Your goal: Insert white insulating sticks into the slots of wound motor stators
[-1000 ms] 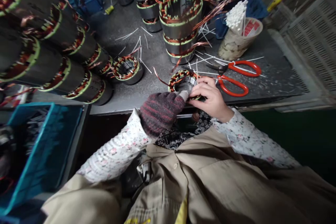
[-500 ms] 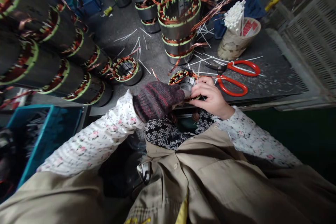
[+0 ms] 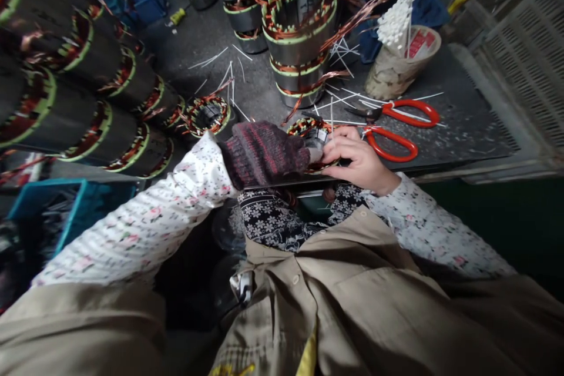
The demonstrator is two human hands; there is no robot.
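A motor stator with copper windings lies at the bench's front edge, its near side hidden by my hands. My left hand, in a dark striped knit glove with bare fingertips, is closed on its near left rim. My bare right hand pinches at the right rim; a thin white cable tie stands up from those fingers. Exactly where the tie passes through the windings is hidden. Just right of my right hand lie cutters with red handles, jaws pointing left. Another wound stator sits to the left.
Stacked stators rise behind my hands, with more stacks leaning in at left. A tub holds a bundle of white ties. Loose white strips litter the bench. A blue bin stands lower left.
The view has shifted slightly. Both hands stay at the same stator with nearly the same hold, and the white tie now stands straighter above my right fingers.
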